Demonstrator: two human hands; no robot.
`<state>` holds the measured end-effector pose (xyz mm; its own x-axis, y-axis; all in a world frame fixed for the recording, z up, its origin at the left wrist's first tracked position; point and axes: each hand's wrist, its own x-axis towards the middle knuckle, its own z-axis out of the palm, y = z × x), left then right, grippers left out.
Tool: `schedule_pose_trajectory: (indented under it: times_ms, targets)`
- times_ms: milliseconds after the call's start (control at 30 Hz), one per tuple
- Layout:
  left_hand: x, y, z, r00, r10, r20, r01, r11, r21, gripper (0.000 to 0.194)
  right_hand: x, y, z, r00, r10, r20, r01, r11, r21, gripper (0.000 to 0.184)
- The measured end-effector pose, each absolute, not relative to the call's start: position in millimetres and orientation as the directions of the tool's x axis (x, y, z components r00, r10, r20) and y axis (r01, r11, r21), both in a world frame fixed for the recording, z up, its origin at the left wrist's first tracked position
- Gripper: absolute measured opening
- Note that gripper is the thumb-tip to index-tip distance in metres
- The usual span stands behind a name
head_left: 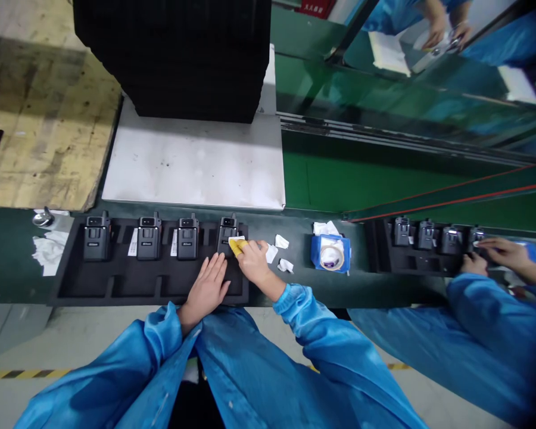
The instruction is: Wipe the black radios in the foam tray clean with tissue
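Head view: the right hand [254, 262], its yellow-covered fingertips [238, 248] bunched, pinches a white cloth [236, 239] against the rightmost black device [227, 227] in the black tray [129, 300]; the left hand [209, 286] lies flat, fingers extended, over the tray's near side. Three similar devices [187, 239] sit leftward.

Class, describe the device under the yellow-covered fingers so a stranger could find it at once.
Start at the large white board under the black stack, then drop to the long black tray below it in the picture. Of the four dark devices in its far row, take the rightmost device. It alone has the right hand on it, yellow-covered fingers holding a white piece.
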<state>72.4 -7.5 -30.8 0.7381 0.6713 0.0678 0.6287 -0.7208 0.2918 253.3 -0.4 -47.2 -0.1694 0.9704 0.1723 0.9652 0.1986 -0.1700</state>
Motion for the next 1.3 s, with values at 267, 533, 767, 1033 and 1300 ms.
schedule_pose_trajectory:
  times_ms: [267, 533, 767, 1033, 1300]
  targets:
    - [73, -8, -33, 0.737, 0.674, 0.049, 0.629, -0.711, 0.314, 0.050, 240, 2, -46, -0.173, 0.972, 0.159, 0.966, 0.199, -0.166, 0.014]
    - [65, -6, -25, 0.734, 0.674, 0.081, 0.615, -0.711, 0.341, 0.045, 273, 5, -31, 0.032, 0.970, 0.241, 0.991, 0.000, -0.133, 0.019]
    - [20, 0, -13, 0.608, 0.790, 0.074, 0.742, -0.599, 0.302, 0.044, 207, 72, -18, -0.246, 0.965, 0.093, 0.940, 0.261, -0.219, 0.021]
    - [14, -5, -25, 0.566, 0.823, 0.054, 0.771, -0.551, 0.318, 0.044, 188, 99, -22, -0.455, 0.889, 0.047, 0.869, 0.455, -0.194, 0.019]
    - [15, -7, -27, 0.554, 0.830, 0.064, 0.770, -0.541, 0.338, 0.043, 193, 89, -28, -0.490, 0.871, 0.040, 0.852, 0.488, -0.192, 0.019]
